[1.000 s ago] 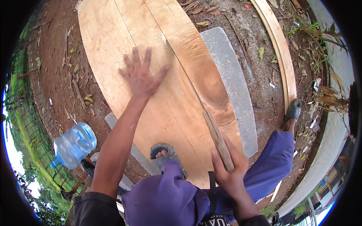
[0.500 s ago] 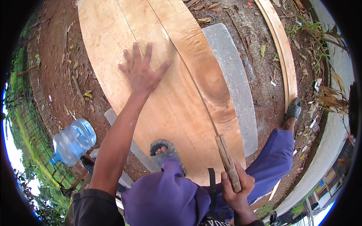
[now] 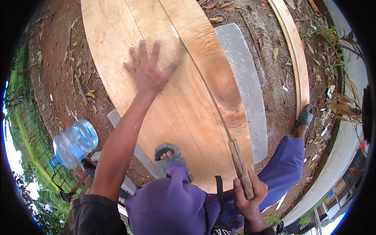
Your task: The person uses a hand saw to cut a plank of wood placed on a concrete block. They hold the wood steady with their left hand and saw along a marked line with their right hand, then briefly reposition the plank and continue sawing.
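My left hand point(image 3: 152, 76) lies flat on a pale plywood sheet point(image 3: 152, 117), fingers spread. Wrapped around the wooden handle of a handsaw point(image 3: 239, 162) is my right hand point(image 3: 250, 196), near the sheet's close end. The saw's thin blade appears edge-on, running away from me along a dark straight line in the wood. How deep the blade sits in the sheet is hard to make out. A second, fainter line runs left of it. My sandalled foot point(image 3: 172, 158) presses on the sheet's near left part.
Beneath the sheet, a grey slab point(image 3: 250, 94) sticks out at the right. A long wooden strip point(image 3: 291, 51) lies farther right, my other foot point(image 3: 304, 117) at its near end. To the left, a large clear-blue water bottle point(image 3: 76, 143) rests near a wire fence point(image 3: 29, 125).
My right hand and the saw handle have shifted slightly to the right. The left hand remains spread in the same spot on the sheet.
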A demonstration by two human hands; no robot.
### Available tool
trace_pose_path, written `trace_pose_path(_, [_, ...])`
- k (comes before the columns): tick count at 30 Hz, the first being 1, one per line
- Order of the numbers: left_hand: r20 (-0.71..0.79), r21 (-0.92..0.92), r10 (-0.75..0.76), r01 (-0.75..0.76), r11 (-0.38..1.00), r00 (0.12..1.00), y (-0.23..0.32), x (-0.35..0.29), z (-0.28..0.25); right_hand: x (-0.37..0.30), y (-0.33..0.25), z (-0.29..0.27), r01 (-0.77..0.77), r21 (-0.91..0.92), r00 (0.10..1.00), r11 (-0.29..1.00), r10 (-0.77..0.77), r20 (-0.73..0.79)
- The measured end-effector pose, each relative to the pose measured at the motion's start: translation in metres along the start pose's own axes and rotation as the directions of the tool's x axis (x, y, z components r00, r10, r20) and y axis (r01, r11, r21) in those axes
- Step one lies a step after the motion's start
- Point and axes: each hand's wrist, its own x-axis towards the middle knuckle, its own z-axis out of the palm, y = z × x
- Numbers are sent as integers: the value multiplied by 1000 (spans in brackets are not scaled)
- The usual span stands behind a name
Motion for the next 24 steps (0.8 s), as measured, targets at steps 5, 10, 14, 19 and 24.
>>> trace_pose_path(5, [14, -12, -10, 10, 1000, 1000, -5, -6, -2, 79, -5, 56, -69, 160, 995, 985, 81, -66])
trace_pose_path(10, [40, -3, -1, 1, 1000, 999, 12, 6, -7, 190, -6, 105, 75, 148, 987, 986, -53, -151])
trace_pose_path(14, [17, 3, -14, 14, 1000, 1000, -7, -1, -4, 78, -15, 49, -156, 167, 988, 974, 154, 28])
trace_pose_path(19, [-3, -44, 13, -14, 999, 1000, -4, -3, 2, -23, -9, -6, -63, -5, 998, 998, 63, 26])
trace_pose_path(24, [35, -2, 0, 0, 1000, 999, 5, 1, -1, 145, 1, 82, -44, 231, 995, 972, 64, -79])
